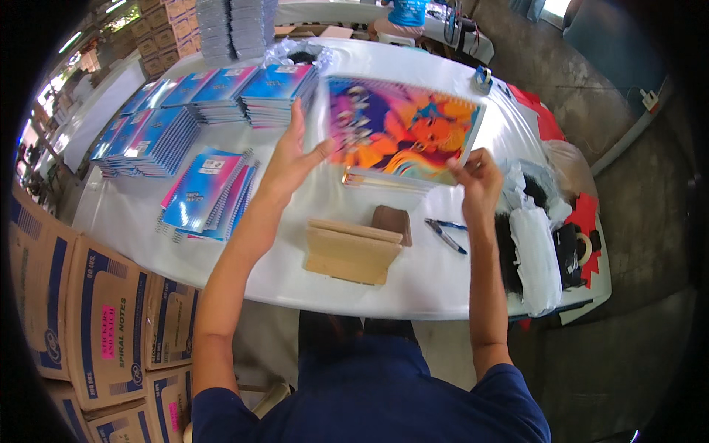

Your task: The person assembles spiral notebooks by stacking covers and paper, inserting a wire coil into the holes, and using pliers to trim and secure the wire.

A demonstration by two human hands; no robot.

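A spiral notebook (413, 133) with a bright orange and purple cover is in front of me, its coil along the far edge. My right hand (480, 177) pinches its near right corner between thumb and fingers. My left hand (294, 155) is open at its left edge, fingers stretched upward and the thumb reaching to the cover; whether it touches is hard to tell. Under the near edge shows a low stack of more notebooks (384, 181), mostly hidden. Closer to me a folded brown cardboard piece (351, 255) stands on the white table (281, 284).
Stacks of blue and pink spiral notebooks (277, 92) fill the left side, with a looser pile (203, 193) nearer. Blue-handled pliers (447, 235) lie at right, beside plastic-wrapped bundles (535, 251). Cartons (107, 325) stand lower left. A person (402, 18) sits beyond the table.
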